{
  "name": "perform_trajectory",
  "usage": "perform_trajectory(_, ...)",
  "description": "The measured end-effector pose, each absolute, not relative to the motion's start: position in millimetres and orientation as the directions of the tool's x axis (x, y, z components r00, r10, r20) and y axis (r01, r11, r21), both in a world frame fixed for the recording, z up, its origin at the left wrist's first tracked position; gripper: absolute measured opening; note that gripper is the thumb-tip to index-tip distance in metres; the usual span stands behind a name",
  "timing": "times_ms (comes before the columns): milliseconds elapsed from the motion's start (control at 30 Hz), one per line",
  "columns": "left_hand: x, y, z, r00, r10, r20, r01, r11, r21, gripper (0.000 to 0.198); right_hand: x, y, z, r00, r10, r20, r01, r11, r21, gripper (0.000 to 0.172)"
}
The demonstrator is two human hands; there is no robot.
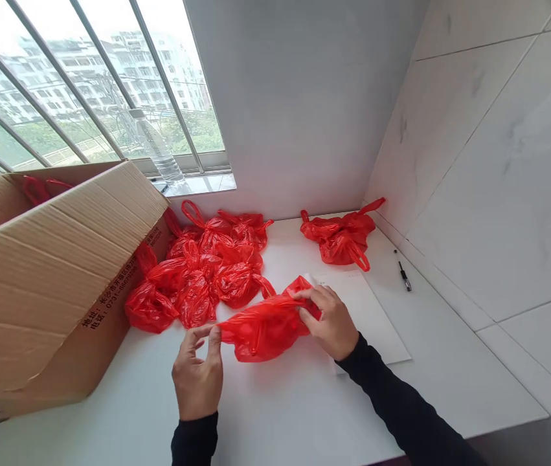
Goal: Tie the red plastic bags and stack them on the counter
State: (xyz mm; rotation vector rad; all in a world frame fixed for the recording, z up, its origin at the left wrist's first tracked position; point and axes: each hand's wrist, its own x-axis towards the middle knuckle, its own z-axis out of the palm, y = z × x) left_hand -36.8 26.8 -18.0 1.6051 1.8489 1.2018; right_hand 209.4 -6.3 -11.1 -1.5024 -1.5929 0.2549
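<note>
A thin red plastic bag [268, 330] is stretched sideways between my two hands, just above the white table. My left hand [200, 369] pinches its left end between thumb and fingers. At the upper right end, my right hand [326, 317] grips the bag, fingers closed on the plastic. Something inside the bag shows as darker shapes, but I cannot make out what. Beyond it lies a group of knotted red bags [202, 285], several of them pressed together. A separate pile of red bags [340, 236] rests near the back wall.
A large open cardboard box [56, 272] stands at the left with red plastic inside. White paper [377, 317] lies under and beyond my right hand. A black pen [404, 276] is near the tiled right wall. A water bottle [158, 152] stands on the windowsill.
</note>
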Motion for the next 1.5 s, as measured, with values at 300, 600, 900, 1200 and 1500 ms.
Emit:
perform_trajectory(300, -6, 13, 9, 0.365, 0.788, 0.495, 0.655, -0.596, 0.465, 0.031, 199, -22, 2, 0.119, 0.918, 0.378, 0.701, 0.192, -0.687, 0.009)
perform_trajectory(600, -36, -13, 26, 0.014, 0.895, 0.445, 0.586, -0.368, 0.721, 0.029, 204, -57, 20, 0.219, 0.966, 0.141, 0.444, 0.03, -0.895, 0.019)
perform_trajectory(900, -43, -25, 39, 0.034, 0.804, 0.594, 0.758, -0.408, 0.509, 0.03, 198, -79, 34, 0.189, 0.96, 0.208, 0.575, 0.064, -0.816, 0.026)
perform_trajectory(1200, -43, -37, 49, -0.017, 0.993, 0.113, 0.252, -0.105, 0.962, 0.039, 187, -69, 49, 0.037, 0.922, 0.386, 0.759, 0.225, -0.611, 0.04)
perform_trajectory(1500, -64, -39, 62, -0.015, 0.987, -0.159, -0.062, 0.158, 0.985, 0.044, 197, -50, 52, 0.044, 0.959, 0.28, 0.748, 0.154, -0.646, 0.013)
